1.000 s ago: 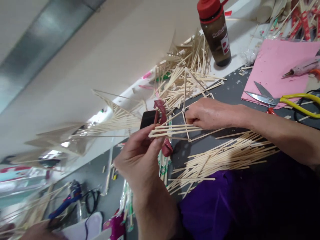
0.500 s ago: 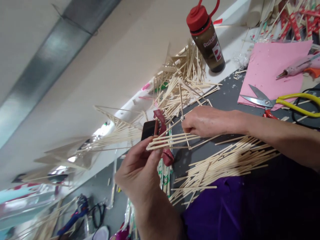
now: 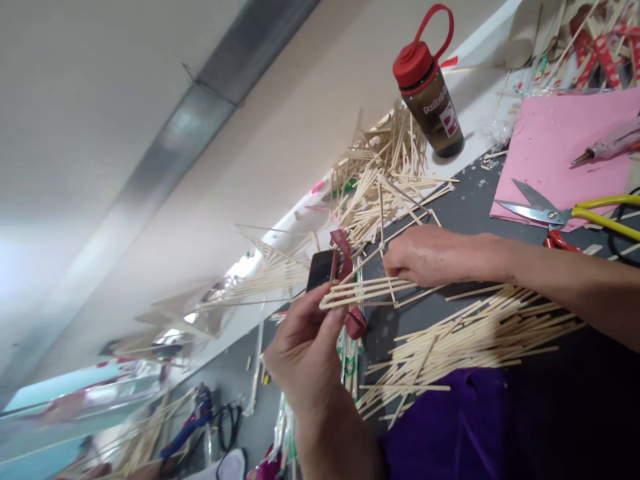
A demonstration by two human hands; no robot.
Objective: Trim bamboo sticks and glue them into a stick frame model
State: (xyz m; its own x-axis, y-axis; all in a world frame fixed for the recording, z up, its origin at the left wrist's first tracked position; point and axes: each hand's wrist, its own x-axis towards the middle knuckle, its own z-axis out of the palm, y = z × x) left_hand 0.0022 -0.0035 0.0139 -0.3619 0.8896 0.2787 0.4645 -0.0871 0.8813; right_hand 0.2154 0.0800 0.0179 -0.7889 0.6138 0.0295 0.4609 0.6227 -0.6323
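A frame of thin wooden sticks point(image 3: 370, 288), joined at the tips, spans the gap between my two hands. My left hand point(image 3: 310, 337) pinches its left end, where several sticks meet at a point. At the frame's right part, my right hand point(image 3: 425, 257) is closed with the fingertips curled under, around a stick joint. What exactly those fingers grip is partly hidden. Just below lies a pile of loose sticks point(image 3: 465, 340) on the grey table. A dark phone point(image 3: 320, 269) and a dark red strap point(image 3: 343, 250) lie behind my left hand.
A brown bottle with a red lid point(image 3: 431, 100) stands by the wall near another stick heap point(image 3: 380, 167). Yellow-handled scissors point(image 3: 550, 215) rest by pink paper point(image 3: 560, 147), with a glue gun point(image 3: 607, 143) on it. A blue-handled tool point(image 3: 193, 423) lies at lower left.
The whole view has shifted, so everything appears further right and slightly lower. Both hands keep their hold on the stick frame, with little visible change between them.
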